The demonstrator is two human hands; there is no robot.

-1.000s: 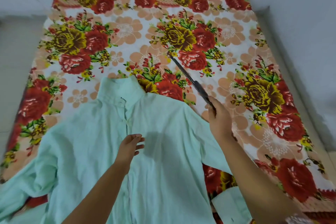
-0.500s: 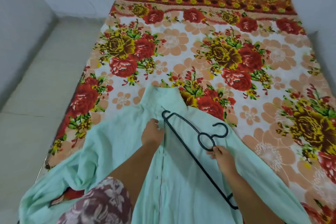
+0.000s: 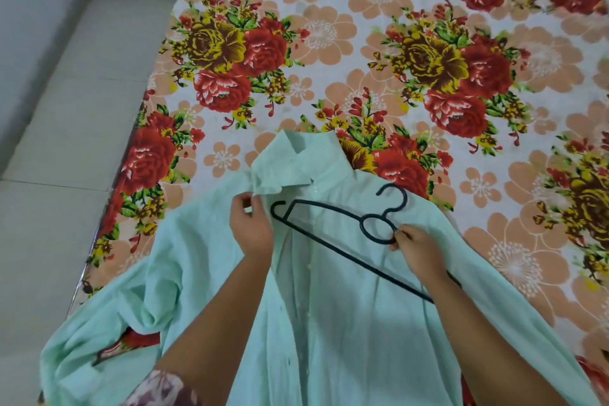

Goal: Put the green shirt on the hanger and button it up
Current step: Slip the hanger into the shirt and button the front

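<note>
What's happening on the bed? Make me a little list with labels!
shirt: green, spread on the flowery bedsheet, collar at the far end
hanger: black, lying on top of the shirt, not inside it yet
left hand: holds the shirt's front edge just below the collar
right hand: pinches the hanger at its ring

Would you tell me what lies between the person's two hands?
In the head view, the black hanger crosses the green shirt front between left hand and right hand.
</note>
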